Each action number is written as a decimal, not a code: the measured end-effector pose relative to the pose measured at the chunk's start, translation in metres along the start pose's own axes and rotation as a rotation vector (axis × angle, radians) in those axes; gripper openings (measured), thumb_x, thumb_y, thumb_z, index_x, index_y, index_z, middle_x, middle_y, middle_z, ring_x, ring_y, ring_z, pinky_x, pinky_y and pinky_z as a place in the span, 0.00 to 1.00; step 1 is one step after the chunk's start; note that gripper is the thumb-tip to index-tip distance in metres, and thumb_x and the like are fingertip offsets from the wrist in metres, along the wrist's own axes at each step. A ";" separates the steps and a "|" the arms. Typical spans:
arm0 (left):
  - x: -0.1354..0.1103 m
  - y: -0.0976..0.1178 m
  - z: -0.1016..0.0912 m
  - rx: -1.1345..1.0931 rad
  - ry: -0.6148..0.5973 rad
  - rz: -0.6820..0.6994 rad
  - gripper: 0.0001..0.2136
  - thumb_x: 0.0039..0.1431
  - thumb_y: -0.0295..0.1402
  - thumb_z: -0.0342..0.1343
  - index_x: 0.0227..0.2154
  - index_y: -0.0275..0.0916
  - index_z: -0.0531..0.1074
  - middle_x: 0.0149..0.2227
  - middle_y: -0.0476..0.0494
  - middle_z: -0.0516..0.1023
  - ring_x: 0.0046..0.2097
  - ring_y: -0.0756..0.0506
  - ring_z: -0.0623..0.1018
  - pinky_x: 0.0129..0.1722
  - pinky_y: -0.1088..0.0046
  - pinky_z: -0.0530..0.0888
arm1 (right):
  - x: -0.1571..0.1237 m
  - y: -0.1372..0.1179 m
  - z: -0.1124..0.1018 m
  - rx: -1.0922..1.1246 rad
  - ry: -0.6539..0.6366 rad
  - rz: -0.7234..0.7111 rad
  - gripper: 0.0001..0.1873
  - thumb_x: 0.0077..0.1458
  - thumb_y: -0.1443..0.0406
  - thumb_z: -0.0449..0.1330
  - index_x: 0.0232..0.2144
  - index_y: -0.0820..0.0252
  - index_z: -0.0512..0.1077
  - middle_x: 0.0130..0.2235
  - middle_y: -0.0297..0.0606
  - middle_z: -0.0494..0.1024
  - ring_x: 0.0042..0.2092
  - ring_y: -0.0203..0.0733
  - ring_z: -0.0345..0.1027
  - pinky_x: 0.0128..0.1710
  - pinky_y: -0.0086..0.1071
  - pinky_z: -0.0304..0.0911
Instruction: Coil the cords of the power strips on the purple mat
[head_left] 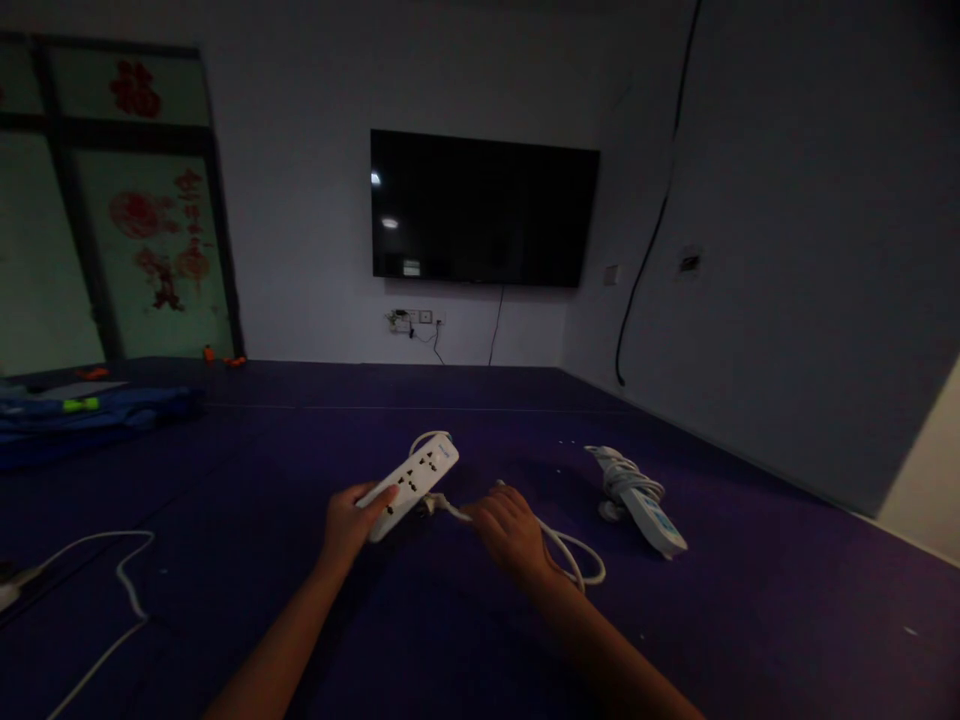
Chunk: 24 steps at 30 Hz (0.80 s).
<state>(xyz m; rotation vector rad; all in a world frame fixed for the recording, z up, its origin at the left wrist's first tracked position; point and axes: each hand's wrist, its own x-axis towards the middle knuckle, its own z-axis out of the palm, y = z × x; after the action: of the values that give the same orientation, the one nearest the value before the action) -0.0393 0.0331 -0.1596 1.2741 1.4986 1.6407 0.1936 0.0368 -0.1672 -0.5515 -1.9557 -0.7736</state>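
My left hand (352, 525) grips a white power strip (420, 475) near its lower end, thumb on the socket face, the strip tilted up to the right. Its white cord loops behind the strip's far end. A plug (430, 503) hangs just right of the strip. My right hand (510, 525) is closed around the white cord (566, 548), which runs from the plug into my fingers and leaves in loose loops to the right. Farther right, a second power strip (654, 522) lies on the purple surface with its cord wound around one end.
At the lower left, another white cord (124, 570) trails over the purple surface (247, 480). Blue cloth (142, 408) lies at the far left. A black cable (651, 255) hangs down the right wall. A television (484, 210) is mounted on the back wall above several sockets.
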 end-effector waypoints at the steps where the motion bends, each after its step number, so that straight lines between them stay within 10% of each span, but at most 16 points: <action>1: -0.001 0.001 0.000 0.009 -0.040 0.003 0.16 0.34 0.43 0.64 0.24 0.35 0.78 0.25 0.42 0.79 0.28 0.44 0.76 0.24 0.74 0.68 | 0.001 0.000 -0.003 -0.004 0.008 0.006 0.11 0.60 0.70 0.49 0.31 0.58 0.71 0.26 0.34 0.74 0.30 0.37 0.63 0.39 0.34 0.60; 15: -0.008 0.009 -0.005 -0.051 -0.604 -0.125 0.09 0.33 0.35 0.66 0.19 0.36 0.78 0.20 0.42 0.77 0.21 0.47 0.72 0.21 0.76 0.64 | 0.016 0.025 -0.018 0.322 -0.018 0.682 0.16 0.42 0.55 0.66 0.32 0.58 0.73 0.33 0.38 0.76 0.37 0.44 0.68 0.39 0.36 0.61; 19: -0.011 0.013 -0.006 -0.062 -0.837 -0.164 0.09 0.35 0.36 0.65 0.18 0.35 0.78 0.18 0.43 0.75 0.19 0.50 0.69 0.18 0.78 0.60 | 0.011 0.029 -0.013 0.431 -0.110 0.757 0.18 0.40 0.57 0.67 0.34 0.59 0.73 0.35 0.38 0.76 0.37 0.44 0.69 0.38 0.36 0.62; 24: -0.018 0.010 -0.001 -0.239 -0.855 -0.257 0.12 0.33 0.37 0.65 0.20 0.32 0.77 0.19 0.42 0.75 0.18 0.51 0.69 0.18 0.78 0.60 | 0.003 0.034 -0.004 0.492 -0.128 0.723 0.14 0.47 0.57 0.63 0.34 0.60 0.74 0.34 0.39 0.77 0.37 0.42 0.70 0.38 0.35 0.64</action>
<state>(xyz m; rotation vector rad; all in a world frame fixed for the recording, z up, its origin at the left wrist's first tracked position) -0.0311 0.0145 -0.1548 1.3286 0.8556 0.8791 0.2162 0.0582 -0.1531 -0.9295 -1.7753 0.1941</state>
